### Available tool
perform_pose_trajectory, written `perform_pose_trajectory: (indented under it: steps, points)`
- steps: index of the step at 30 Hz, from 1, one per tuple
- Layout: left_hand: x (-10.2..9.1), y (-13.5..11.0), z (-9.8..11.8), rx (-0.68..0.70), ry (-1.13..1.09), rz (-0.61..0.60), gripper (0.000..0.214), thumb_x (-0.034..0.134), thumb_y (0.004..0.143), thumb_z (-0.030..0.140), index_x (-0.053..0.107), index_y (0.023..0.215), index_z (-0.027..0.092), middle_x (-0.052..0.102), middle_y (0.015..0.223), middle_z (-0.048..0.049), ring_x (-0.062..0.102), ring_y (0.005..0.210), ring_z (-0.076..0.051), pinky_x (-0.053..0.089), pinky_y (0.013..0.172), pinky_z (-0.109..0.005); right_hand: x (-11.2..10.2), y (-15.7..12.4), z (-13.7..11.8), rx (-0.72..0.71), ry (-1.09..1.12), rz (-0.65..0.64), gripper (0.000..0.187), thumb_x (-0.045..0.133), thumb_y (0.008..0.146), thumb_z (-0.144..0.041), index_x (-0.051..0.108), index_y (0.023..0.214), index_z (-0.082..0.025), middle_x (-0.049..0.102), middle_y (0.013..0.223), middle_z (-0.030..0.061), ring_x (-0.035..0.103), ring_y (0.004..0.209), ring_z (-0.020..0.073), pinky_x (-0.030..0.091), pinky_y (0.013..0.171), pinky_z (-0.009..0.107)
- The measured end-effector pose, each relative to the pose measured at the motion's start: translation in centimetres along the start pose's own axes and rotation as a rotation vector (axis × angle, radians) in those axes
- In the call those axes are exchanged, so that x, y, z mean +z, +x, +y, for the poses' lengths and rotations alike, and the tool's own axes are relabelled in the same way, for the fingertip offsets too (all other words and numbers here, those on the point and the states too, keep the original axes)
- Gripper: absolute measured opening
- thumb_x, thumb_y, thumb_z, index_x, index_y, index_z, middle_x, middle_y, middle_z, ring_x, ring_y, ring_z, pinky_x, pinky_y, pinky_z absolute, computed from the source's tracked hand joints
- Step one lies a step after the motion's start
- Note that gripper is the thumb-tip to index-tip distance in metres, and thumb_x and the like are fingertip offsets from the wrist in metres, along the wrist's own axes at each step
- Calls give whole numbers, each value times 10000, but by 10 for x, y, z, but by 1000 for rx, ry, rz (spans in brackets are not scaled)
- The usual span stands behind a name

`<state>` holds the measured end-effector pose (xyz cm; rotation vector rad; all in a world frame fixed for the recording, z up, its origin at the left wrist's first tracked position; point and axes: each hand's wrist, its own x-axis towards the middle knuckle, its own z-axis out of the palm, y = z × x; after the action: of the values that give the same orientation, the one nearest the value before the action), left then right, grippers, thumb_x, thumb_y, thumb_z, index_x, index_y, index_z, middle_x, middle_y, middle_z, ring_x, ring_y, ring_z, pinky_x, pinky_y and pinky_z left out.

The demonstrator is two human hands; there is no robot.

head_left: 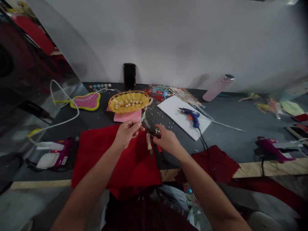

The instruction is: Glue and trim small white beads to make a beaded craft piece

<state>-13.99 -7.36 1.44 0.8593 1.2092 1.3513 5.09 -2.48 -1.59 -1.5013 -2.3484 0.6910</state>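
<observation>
The left hand point(130, 131) is above the red cloth point(103, 150), thumb and forefinger pinched together on the thin pale strands point(143, 115). The strands extend upward from the fingertips, near the right end of the yellow wicker basket point(113, 104). The right hand point(166, 138) is curled beside the small pale beads point(157, 131); whether its fingers are closed on them cannot be determined. A tool with a light handle point(149, 142) lies between the hands, at the cloth's right side. The blue glue gun point(191, 116) rests on the white board point(170, 107), right of the beads; its cable runs toward the table's front edge.
</observation>
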Motion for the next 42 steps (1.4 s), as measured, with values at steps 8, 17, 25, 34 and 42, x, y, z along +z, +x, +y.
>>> perform_pose_trajectory:
  steps: [8, 17, 25, 34, 42]
  points:
    - [7, -19, -7, -256, -56, -141, 262, 649, 706, 389, 573, 751, 142, 547, 556, 7, 415, 440, -53, 243, 393, -172, -34, -11, 9, -16, 686, 59, 315, 452, 815, -305, 584, 1059, -156, 646, 969, 52, 591, 825, 151, 461, 757, 277]
    - [47, -32, -21, -380, -49, -309, 268, 643, 720, 392, 545, 730, 143, 500, 522, 37, 338, 393, -27, 207, 391, -170, -39, -39, -1, 57, 643, 40, 193, 493, 808, -326, 588, 812, -158, 545, 645, -27, 460, 532, 94, 381, 504, 199]
    - [52, -40, -14, -271, 62, -319, 253, 631, 727, 377, 565, 694, 136, 436, 505, 53, 337, 426, -37, 237, 404, -174, -27, -46, 0, 74, 790, -49, 186, 476, 847, -360, 531, 815, -185, 449, 580, -58, 410, 470, 78, 349, 435, 180]
    - [48, -47, 0, -172, 141, -321, 234, 600, 757, 358, 596, 699, 131, 490, 548, 31, 367, 460, -46, 273, 428, -177, -15, -66, -12, 49, 1504, -339, 462, 734, 669, -262, 448, 1031, -229, 566, 908, -14, 584, 768, 114, 487, 727, 253]
    - [27, -35, 10, -32, 48, -115, 161, 650, 720, 310, 664, 754, 154, 634, 995, -70, 469, 528, -46, 365, 471, -201, -30, -64, 4, 18, 1666, -474, 287, 654, 745, -184, 430, 916, -238, 576, 1018, 38, 606, 805, 155, 493, 663, 306]
